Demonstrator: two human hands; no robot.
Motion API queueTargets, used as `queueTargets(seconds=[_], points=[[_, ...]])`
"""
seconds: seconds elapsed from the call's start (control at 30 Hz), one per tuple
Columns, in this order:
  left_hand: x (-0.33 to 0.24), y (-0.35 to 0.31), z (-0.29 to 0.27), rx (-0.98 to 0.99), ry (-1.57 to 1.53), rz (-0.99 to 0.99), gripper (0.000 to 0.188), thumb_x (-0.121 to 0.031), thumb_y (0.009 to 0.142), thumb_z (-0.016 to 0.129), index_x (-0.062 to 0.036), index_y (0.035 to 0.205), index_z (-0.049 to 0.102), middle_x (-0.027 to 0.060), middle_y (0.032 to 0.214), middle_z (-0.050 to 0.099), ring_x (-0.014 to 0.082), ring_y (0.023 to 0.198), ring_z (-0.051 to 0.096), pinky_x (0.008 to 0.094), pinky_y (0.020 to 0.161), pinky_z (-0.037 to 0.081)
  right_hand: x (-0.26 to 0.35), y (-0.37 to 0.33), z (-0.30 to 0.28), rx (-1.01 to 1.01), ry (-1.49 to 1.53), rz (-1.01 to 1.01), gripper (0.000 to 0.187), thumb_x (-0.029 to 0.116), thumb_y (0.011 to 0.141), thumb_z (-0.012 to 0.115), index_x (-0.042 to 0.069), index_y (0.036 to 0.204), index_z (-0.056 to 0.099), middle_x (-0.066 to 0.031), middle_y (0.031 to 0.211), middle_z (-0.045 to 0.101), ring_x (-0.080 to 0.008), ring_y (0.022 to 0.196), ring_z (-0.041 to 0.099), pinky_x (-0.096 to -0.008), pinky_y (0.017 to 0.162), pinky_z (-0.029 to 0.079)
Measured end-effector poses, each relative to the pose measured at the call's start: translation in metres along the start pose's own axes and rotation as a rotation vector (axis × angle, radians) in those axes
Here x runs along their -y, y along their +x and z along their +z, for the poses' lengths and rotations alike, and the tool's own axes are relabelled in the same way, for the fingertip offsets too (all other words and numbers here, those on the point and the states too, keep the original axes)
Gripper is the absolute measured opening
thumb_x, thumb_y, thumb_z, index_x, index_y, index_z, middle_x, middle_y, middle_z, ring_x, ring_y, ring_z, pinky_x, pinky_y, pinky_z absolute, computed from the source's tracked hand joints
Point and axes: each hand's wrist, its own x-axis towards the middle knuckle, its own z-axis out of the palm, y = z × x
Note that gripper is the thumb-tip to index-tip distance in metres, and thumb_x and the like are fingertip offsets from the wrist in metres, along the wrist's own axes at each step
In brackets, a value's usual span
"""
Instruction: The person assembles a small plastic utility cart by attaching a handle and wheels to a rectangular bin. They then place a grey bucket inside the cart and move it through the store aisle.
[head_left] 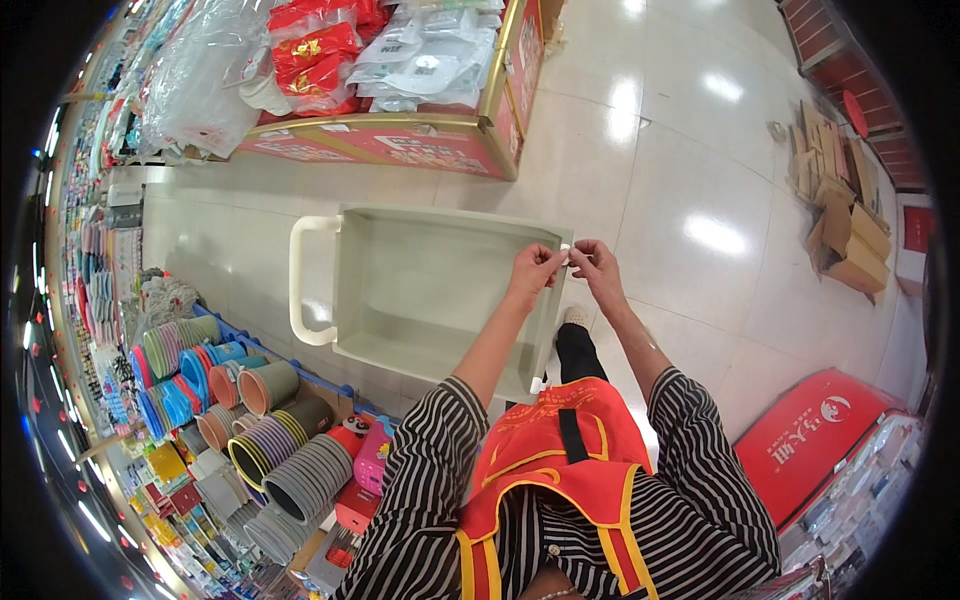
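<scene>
A grey-green rectangular plastic bin is in front of me, its open side facing up. A cream-coloured U-shaped handle stands out from its left end. At the bin's far right corner, my left hand has its fingers pinched together on a small white plastic piece. Meeting it from the other side, my right hand is pinched at the same piece. The fingers partly cover it, so its exact shape is hidden. Another white fitting shows at the near right corner.
Beyond the bin stands a red and gold display box with bagged goods. Stacked buckets and basins crowd the left shelves. Flattened cardboard lies on the tiled floor at right. A red panel is at lower right.
</scene>
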Motion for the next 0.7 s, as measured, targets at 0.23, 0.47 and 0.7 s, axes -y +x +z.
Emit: queueTargets(seconds=[0.23,0.47,0.7], points=[[0.008,0.003,0.005,-0.031,0.073,0.053,0.029,-0.027,0.081,0.071,-0.0071,0.076,0.050,-0.0016,0.061,0.048,0.0068,0.047,0.043,0.0227,0.041,0.037,-0.003,0.004,0.002,0.036,0.031,0.062,0.037,0.023,0.090,0.058,0.001,0.117,0.046,-0.0084,0.106,0.053,-0.0147,0.086,0.059,-0.0287,0.069,0.053],[0.007,0.005,0.006,-0.035,0.066,0.018,0.035,-0.032,0.078,0.073,-0.0063,0.083,0.050,0.0001,0.063,0.051,0.0065,0.049,0.047,0.0227,0.040,0.038,-0.001,0.000,0.007,-0.029,0.062,0.075,0.039,0.025,0.092,0.055,0.005,0.122,0.041,-0.0132,0.118,0.048,-0.0184,0.092,0.057,-0.0322,0.069,0.055],[0.035,-0.012,-0.005,-0.420,0.584,0.293,0.041,-0.034,0.077,0.072,-0.0022,0.093,0.051,0.0089,0.074,0.058,0.0192,0.064,0.057,0.0327,0.057,0.047,0.012,0.006,0.014,0.030,-0.174,0.066,0.057,0.032,0.088,0.060,0.007,0.133,0.036,-0.0155,0.119,0.050,-0.0216,0.095,0.057,-0.0352,0.071,0.053]])
